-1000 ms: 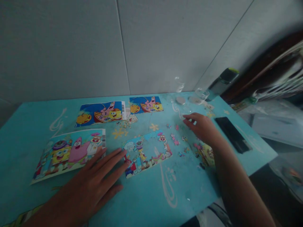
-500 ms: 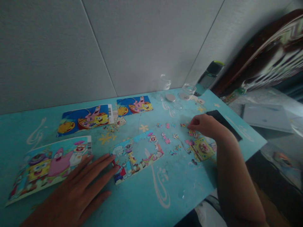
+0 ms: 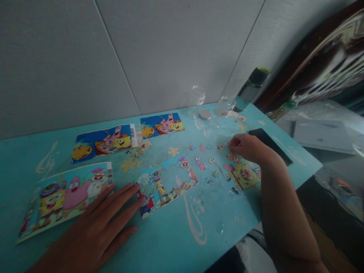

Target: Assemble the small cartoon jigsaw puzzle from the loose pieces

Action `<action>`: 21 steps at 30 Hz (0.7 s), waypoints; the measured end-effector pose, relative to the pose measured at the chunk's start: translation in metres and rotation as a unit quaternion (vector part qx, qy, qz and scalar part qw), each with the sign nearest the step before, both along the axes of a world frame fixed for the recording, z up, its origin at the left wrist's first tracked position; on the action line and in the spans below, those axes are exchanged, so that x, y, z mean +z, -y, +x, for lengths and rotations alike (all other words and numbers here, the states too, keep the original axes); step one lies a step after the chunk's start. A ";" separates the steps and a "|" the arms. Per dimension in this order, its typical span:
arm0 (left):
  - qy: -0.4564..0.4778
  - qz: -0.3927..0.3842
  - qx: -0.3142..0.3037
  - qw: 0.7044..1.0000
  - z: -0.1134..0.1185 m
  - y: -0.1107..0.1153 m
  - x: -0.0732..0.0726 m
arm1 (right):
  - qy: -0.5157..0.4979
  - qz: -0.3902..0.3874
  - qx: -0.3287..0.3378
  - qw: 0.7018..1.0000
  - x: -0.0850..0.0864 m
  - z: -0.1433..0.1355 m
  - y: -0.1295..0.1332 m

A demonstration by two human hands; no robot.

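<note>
My left hand (image 3: 96,223) lies flat and open, fingers spread, its fingertips at the left edge of a partly assembled cartoon jigsaw puzzle (image 3: 148,208). The puzzle's border is joined, and a gap in its middle shows the table. My right hand (image 3: 244,146) is closed in a pinch low over the table, beside loose puzzle pieces (image 3: 202,165). Whatever it may pinch is hidden by the fingers. Right below it lies a yellow cartoon-face picture (image 3: 245,175). Under my left hand's knuckles is a printed picture card (image 3: 74,195) with similar characters.
Two blue picture sheets (image 3: 104,144) lie along the wall side, small bits (image 3: 135,153) near them. Clear cups (image 3: 198,95), a round lid (image 3: 205,114) and a dark bottle (image 3: 253,89) stand at the back right. A black flat object (image 3: 270,146) lies beyond my right wrist.
My right hand has shifted slightly right, a little farther from the nearest loose piece. My left hand stays at the puzzle's edge. The camera view has moved a little.
</note>
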State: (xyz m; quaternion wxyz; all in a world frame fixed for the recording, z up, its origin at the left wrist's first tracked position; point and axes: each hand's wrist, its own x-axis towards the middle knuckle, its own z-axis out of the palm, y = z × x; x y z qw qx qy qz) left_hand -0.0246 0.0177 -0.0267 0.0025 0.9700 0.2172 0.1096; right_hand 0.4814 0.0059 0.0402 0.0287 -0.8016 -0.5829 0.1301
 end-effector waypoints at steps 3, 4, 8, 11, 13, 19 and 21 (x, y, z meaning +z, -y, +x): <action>-0.001 0.003 0.001 1.000 0.001 0.001 0.001 | -0.005 0.001 -0.004 1.000 0.000 0.001 -0.001; -0.001 0.001 0.001 1.000 0.001 0.001 0.002 | -0.004 0.003 -0.008 1.000 0.000 0.001 -0.002; 0.000 -0.006 0.007 1.000 0.002 0.001 0.004 | -0.008 0.013 -0.012 1.000 0.000 0.002 -0.003; 0.003 -0.002 0.000 1.000 0.002 0.001 0.004 | -0.032 0.022 -0.003 0.999 0.000 0.003 -0.003; -0.001 -0.001 -0.003 1.000 0.002 0.001 0.003 | -0.046 0.024 0.005 0.999 -0.001 0.004 -0.003; 0.008 0.004 -0.010 1.000 0.001 0.001 0.001 | -0.059 0.020 0.012 0.998 -0.002 0.008 -0.006; 0.006 0.005 -0.013 1.000 0.001 0.001 0.002 | -0.081 0.019 0.018 0.996 -0.003 0.008 -0.007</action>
